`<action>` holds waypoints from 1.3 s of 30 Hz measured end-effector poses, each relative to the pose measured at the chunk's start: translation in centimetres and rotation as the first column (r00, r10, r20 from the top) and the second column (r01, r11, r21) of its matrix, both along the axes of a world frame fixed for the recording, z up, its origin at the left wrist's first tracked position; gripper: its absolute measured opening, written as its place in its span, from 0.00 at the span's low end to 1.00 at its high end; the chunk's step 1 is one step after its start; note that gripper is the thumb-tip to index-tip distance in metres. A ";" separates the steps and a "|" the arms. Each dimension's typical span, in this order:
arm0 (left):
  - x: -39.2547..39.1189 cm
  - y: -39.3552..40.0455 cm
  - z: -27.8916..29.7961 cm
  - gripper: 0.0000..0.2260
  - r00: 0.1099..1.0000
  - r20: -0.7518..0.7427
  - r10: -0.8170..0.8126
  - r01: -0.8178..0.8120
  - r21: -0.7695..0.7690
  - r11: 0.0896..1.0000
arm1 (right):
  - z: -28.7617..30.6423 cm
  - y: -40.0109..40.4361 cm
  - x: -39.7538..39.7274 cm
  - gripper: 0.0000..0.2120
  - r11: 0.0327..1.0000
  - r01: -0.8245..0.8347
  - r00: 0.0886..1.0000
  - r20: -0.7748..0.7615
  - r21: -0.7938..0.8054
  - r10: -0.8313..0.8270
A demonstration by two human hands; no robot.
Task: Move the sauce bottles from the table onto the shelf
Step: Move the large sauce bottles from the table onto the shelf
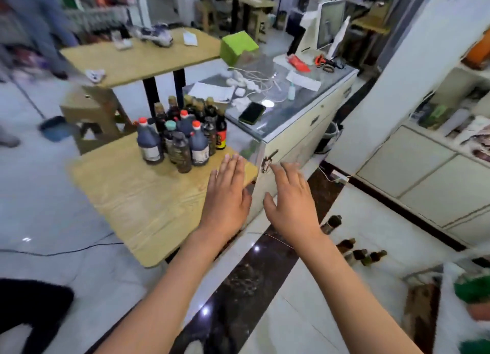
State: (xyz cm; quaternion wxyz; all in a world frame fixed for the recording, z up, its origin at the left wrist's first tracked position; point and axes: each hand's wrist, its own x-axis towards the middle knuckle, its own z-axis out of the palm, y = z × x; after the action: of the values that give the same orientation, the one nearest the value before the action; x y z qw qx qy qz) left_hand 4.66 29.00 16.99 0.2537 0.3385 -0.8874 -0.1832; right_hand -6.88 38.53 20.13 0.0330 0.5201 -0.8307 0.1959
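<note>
Several dark sauce bottles [183, 136] with red, teal and brown caps stand clustered at the far end of a small wooden table [138, 194]. My left hand [228, 194] hovers over the table's right edge, fingers straight, holding nothing, a short way from the nearest bottle. Beside it my right hand [289, 197] hangs in the air in front of a white counter, fingers spread and empty. A white shelf unit [450, 120] with open compartments stands at the right.
A glass-topped white counter [291, 131] with a phone [252, 112], cables and papers adjoins the table. Several small bottles [355, 250] stand on the floor at the right. Another wooden table [143, 57] and a stool [92, 110] lie beyond. A person stands at far left.
</note>
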 end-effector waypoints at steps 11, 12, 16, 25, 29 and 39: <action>10.0 -11.3 -4.1 0.29 0.966 0.041 0.255 -0.259 0.157 0.953 | -4.8 -15.2 7.6 0.30 0.970 -0.226 0.963 0.173 0.088 0.209; 10.3 -12.2 -4.4 0.29 0.960 0.044 0.275 -0.279 0.167 0.946 | -5.2 -16.2 7.7 0.30 0.966 -0.242 0.958 0.182 0.086 0.224; 10.3 -15.2 -5.1 0.28 0.942 0.031 0.335 -0.334 0.214 0.918 | -7.0 -20.1 6.7 0.30 0.956 -0.284 0.930 0.263 0.078 0.255; 5.7 -23.3 -7.1 0.26 0.889 0.088 0.450 -0.451 0.351 0.821 | -12.1 -31.7 0.2 0.24 0.957 -0.290 0.823 0.512 0.010 0.244; 2.7 -28.0 -8.4 0.23 0.850 0.103 0.516 -0.504 0.446 0.740 | -13.8 -36.3 -4.4 0.22 0.976 -0.216 0.798 0.583 0.036 0.155; -4.9 -35.3 -14.2 0.23 0.786 0.124 0.606 -0.554 0.577 0.601 | -16.2 -46.3 -11.0 0.23 0.897 -0.416 0.848 0.421 0.152 0.322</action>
State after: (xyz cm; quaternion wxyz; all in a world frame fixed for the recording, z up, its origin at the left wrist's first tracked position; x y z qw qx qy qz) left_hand -0.26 -6.30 2.79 0.2197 0.6605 -0.6161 -0.3686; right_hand -17.90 -7.73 3.92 -0.2317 0.6221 -0.7216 0.1963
